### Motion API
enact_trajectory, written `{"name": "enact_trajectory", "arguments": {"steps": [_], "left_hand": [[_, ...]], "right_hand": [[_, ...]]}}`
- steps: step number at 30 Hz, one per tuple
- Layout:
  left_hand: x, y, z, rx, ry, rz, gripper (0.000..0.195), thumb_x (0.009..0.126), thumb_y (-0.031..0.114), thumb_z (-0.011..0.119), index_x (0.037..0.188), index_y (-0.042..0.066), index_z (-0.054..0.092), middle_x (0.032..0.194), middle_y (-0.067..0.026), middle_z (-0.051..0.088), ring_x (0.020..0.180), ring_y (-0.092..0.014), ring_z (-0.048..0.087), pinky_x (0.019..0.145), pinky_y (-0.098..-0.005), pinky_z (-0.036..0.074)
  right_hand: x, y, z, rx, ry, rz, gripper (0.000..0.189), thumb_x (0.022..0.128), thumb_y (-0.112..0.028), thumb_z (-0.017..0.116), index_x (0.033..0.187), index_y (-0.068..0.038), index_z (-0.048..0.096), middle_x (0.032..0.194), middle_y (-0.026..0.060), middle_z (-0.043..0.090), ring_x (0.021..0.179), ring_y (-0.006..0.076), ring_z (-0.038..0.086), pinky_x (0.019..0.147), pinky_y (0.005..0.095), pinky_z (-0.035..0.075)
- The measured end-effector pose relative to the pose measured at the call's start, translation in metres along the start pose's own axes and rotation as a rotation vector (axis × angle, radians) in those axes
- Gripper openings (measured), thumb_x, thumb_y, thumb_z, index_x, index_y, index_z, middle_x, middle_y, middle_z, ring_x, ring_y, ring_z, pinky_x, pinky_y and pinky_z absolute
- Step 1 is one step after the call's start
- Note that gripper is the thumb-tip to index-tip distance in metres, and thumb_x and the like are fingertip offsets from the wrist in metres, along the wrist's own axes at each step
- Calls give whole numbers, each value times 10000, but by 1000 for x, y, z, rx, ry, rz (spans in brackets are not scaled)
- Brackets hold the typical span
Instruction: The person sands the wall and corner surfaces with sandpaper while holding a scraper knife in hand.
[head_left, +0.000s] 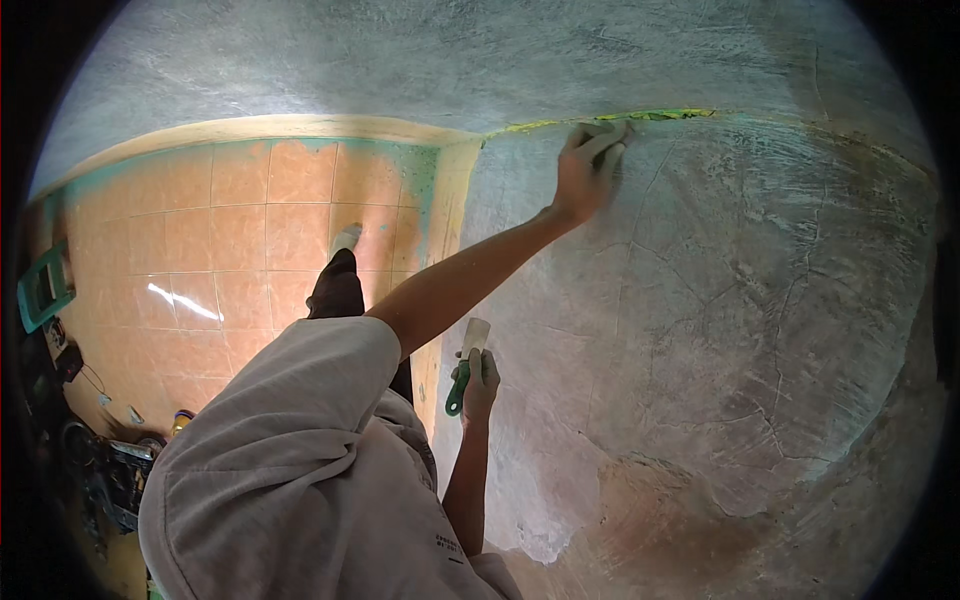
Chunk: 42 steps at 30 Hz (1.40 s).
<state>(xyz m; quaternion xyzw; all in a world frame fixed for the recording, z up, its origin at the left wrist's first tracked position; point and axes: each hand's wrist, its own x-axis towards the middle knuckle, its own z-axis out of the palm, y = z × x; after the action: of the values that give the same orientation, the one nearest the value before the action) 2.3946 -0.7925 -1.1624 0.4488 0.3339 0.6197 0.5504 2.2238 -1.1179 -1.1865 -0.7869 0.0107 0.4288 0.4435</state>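
My left hand (589, 169) reaches across to the seam where two grey plastered wall surfaces meet. Its bent fingertips are at a ragged yellow-green strip (652, 115) along that seam. Blur hides whether anything small is pinched there. Lower down, my right hand (481, 386) grips a putty knife (458, 388) by its green handle. The pale, flat blade (475, 335) points up in the picture, apart from the left hand. Behind both hands spreads the cracked grey wall (697, 285).
Orange tiles (240, 236) cover the floor on the left, and one foot (346, 238) stands there. A teal plastic stool (45, 289) lies at the far left, above dark, cluttered equipment (127, 480). Bare brownish wall (652, 510) shows below the broken plaster edge.
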Motion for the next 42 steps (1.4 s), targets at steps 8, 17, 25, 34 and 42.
{"name": "enact_trajectory", "arguments": {"steps": [8,17,25,34,42], "left_hand": [[-7,19,4,51,-19,-12,337,928,26,711,1262,59,739,1030,-109,669,921,-224,629,810,-325,536],[-2,31,9,44,-46,-137,368,939,54,708,1306,81,720,990,-106,624,850,-209,585,734,-337,520],[-14,-3,-7,180,-45,-123,404,929,31,715,1319,133,725,913,-93,595,785,-182,549,710,-321,474],[-5,-10,1,59,7,-134,393,918,-40,674,1269,119,750,1049,-143,663,918,-237,659,794,-330,538],[-7,5,6,34,-33,-123,455,901,-62,649,1296,146,738,1081,-148,685,945,-255,676,822,-345,541]], "right_hand": [[6,-9,4,-23,-13,-18,246,1084,-237,548,993,-22,626,872,57,664,643,105,573,594,263,464],[10,-2,-8,-49,-23,-11,292,1091,-283,551,983,-21,624,900,69,689,654,103,612,600,258,486],[15,2,-8,-74,-21,-2,287,1090,-272,548,1005,-14,639,901,59,692,650,93,608,593,256,480],[23,-8,-6,-128,-56,-19,288,1088,-270,549,1008,-6,635,870,58,679,632,99,591,593,265,475],[23,-11,-11,-113,-40,-34,285,1090,-280,553,1006,-23,642,897,57,684,644,96,582,593,255,461]]}}
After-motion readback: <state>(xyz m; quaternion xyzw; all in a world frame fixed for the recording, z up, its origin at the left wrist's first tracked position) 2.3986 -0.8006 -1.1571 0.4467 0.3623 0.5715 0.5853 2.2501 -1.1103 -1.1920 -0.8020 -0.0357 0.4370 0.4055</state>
